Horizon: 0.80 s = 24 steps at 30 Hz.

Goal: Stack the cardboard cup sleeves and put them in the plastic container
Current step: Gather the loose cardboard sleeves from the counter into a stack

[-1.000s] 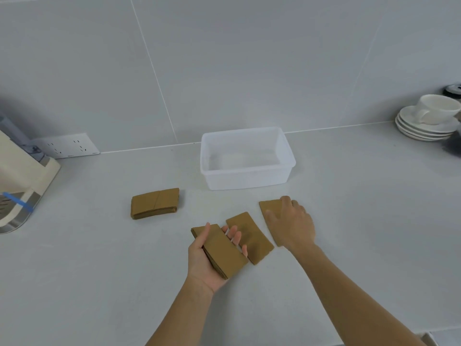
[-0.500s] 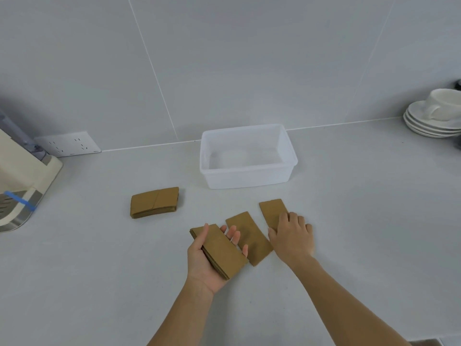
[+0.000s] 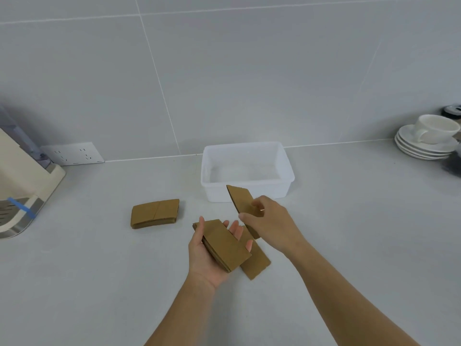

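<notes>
My left hand (image 3: 203, 255) lies palm up over the counter and holds a small stack of flat brown cardboard sleeves (image 3: 225, 245). My right hand (image 3: 270, 226) pinches a single sleeve (image 3: 240, 198), lifted off the counter and tilted, just right of the stack. Another sleeve (image 3: 257, 262) lies flat on the counter, partly under the held stack. A separate pile of sleeves (image 3: 155, 213) rests on the counter to the left. The translucent white plastic container (image 3: 245, 187) stands empty behind my hands.
A cream-coloured appliance (image 3: 22, 186) with blue tape stands at the left edge. A wall socket (image 3: 72, 154) sits low on the tiled wall. Stacked white saucers with a cup (image 3: 427, 138) stand at the far right.
My right hand has taken the rightmost sleeve off the counter and raised it toward the left hand's stack. The left hand has stayed where it was.
</notes>
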### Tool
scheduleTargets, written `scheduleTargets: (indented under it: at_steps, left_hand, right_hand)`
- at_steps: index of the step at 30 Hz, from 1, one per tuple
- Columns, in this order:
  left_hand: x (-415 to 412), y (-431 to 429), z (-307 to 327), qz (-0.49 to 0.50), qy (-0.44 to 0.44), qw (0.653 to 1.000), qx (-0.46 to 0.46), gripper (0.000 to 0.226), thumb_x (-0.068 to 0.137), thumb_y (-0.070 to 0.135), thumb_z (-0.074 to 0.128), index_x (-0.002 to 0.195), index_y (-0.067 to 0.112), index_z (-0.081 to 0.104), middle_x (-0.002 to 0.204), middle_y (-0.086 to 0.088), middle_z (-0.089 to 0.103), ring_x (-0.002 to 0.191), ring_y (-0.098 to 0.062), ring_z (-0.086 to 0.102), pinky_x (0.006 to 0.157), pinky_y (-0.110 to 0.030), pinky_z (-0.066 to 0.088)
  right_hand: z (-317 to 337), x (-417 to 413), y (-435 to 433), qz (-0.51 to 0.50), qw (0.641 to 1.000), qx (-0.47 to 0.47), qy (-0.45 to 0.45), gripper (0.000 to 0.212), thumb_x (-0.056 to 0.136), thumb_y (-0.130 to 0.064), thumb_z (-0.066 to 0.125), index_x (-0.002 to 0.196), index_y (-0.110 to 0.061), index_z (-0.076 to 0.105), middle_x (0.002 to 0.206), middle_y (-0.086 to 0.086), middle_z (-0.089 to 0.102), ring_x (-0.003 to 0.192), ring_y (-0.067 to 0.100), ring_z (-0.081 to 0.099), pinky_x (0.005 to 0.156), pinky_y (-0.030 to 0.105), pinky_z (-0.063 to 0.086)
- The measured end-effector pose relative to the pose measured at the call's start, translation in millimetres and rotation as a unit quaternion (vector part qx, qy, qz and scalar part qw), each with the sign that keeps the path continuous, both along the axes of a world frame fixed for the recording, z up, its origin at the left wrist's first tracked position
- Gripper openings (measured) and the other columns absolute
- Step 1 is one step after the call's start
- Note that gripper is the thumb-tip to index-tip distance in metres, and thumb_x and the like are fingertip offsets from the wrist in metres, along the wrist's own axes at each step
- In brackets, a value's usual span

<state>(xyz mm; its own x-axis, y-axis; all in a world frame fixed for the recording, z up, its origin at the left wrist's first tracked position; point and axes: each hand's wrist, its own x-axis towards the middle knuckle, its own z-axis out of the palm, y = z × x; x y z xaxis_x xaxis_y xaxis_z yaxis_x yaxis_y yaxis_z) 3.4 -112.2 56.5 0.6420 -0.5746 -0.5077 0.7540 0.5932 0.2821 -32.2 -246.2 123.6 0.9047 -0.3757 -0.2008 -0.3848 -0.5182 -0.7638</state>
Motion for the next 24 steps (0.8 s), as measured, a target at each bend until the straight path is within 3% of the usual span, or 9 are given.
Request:
scheduleTargets:
  at_steps: [3,5,12,15,21,24]
  left_hand:
    - [1.4,1.7,3.6,0.004,-0.024,1.000,0.012,0.071,0.075,0.068,0.053,0.114,0.008,0.061,0.111,-0.014,0.066,0.102,-0.031,0.062,0.076,-0.048,0.057]
    - [2.2,5.3,3.1,-0.002,-0.052,0.998,0.022,0.076,0.076,0.071,0.046,0.119,0.010,0.064,0.119,-0.013,0.066,0.107,-0.032,0.063,0.088,-0.046,0.052]
    - [-1.9,14.1,-4.2,-0.001,-0.064,0.998,0.014,0.069,0.067,0.070,0.054,0.107,0.016,0.068,0.102,-0.008,0.070,0.104,-0.029,0.062,0.104,-0.044,0.037]
    - [-6.5,17.3,-4.6,0.004,-0.060,0.998,0.016,0.064,0.071,0.068,0.052,0.101,0.014,0.068,0.098,-0.007,0.072,0.093,-0.026,0.068,0.097,-0.042,0.043]
    - [-13.4,22.9,-2.8,-0.005,-0.037,0.998,0.046,0.060,0.070,0.060,0.059,0.105,0.012,0.064,0.114,-0.009,0.069,0.091,-0.027,0.071,0.085,-0.043,0.051]
    - [-17.0,26.8,-3.5,-0.022,-0.035,0.998,0.056,0.051,0.070,0.054,0.060,0.100,0.013,0.064,0.102,-0.006,0.071,0.084,-0.027,0.072,0.082,-0.041,0.051]
  right_hand:
    - [7.2,-4.1,19.1,0.014,0.999,-0.006,-0.034,0.041,0.080,-0.041,0.060,0.107,-0.012,0.053,0.109,0.003,0.057,0.100,0.021,0.056,0.087,0.041,0.050]
    - [3.5,-6.7,31.6,0.033,0.998,-0.033,-0.036,0.043,0.081,-0.043,0.058,0.112,-0.014,0.052,0.109,0.001,0.056,0.102,0.020,0.054,0.089,0.039,0.049]
    - [-19.2,-13.7,58.7,0.076,0.996,-0.038,-0.006,0.037,0.082,-0.039,0.056,0.111,-0.016,0.052,0.111,0.001,0.055,0.104,0.021,0.052,0.094,0.039,0.046]
    - [-24.0,-16.9,64.0,0.093,0.994,-0.049,0.003,0.038,0.083,-0.040,0.055,0.114,-0.017,0.050,0.118,0.001,0.052,0.109,0.021,0.051,0.098,0.039,0.043]
    - [-32.4,-22.2,69.7,0.130,0.988,-0.078,0.017,0.041,0.085,-0.040,0.053,0.119,-0.017,0.051,0.126,0.000,0.053,0.117,0.018,0.046,0.104,0.037,0.037]
    - [-33.8,-23.7,68.8,0.155,0.984,-0.077,0.034,0.044,0.085,-0.041,0.054,0.121,-0.017,0.050,0.132,-0.001,0.049,0.119,0.017,0.044,0.104,0.036,0.038]
